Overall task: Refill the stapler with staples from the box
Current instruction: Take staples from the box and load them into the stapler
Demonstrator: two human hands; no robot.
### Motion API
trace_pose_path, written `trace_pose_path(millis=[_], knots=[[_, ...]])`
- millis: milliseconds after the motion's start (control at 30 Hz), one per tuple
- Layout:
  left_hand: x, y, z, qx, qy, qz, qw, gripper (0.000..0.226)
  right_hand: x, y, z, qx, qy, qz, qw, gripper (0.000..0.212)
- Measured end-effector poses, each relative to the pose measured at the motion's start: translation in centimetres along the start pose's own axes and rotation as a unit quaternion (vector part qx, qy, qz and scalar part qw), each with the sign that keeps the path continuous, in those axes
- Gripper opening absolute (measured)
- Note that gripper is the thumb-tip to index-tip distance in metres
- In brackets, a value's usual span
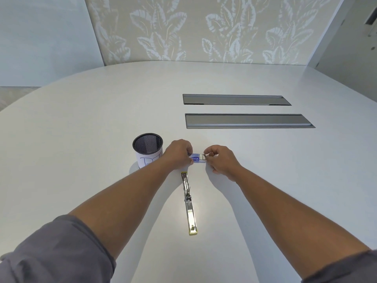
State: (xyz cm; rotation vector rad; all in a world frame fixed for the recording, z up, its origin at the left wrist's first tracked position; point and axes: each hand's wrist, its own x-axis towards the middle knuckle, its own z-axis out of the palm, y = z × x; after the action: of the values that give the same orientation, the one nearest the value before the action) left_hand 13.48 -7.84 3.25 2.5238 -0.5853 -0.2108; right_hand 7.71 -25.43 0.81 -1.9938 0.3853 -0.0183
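A small blue and white staple box (196, 158) is held between both hands just above the white table (81, 129). My left hand (179, 153) grips its left end. My right hand (221, 160) pinches the right end, where the inner tray is slid out and shiny metal staples (202, 156) show. The stapler (189, 203) lies flat on the table between my forearms, swung fully open into one long strip, metal inside facing up, with yellow-green ends.
A black mesh pen cup (147, 149) with a white paper label stands left of my left hand. Two recessed grey cable hatches (236, 100) (248, 121) lie further back on the right. The table's curved far edge meets a leaf-patterned wall.
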Motion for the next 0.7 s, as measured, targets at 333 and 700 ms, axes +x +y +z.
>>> trace_pose_path(millis=[333, 700], knots=[[0.1, 0.0, 0.0, 0.005, -0.002, 0.004, 1.000, 0.028, 0.5, -1.1, -0.4, -0.100, -0.022, -0.031, 0.994, 0.012], [0.2, 0.0, 0.0, 0.010, -0.005, 0.000, 1.000, 0.029, 1.3, -2.5, -0.8, -0.288, -0.060, -0.092, 0.951, 0.009]])
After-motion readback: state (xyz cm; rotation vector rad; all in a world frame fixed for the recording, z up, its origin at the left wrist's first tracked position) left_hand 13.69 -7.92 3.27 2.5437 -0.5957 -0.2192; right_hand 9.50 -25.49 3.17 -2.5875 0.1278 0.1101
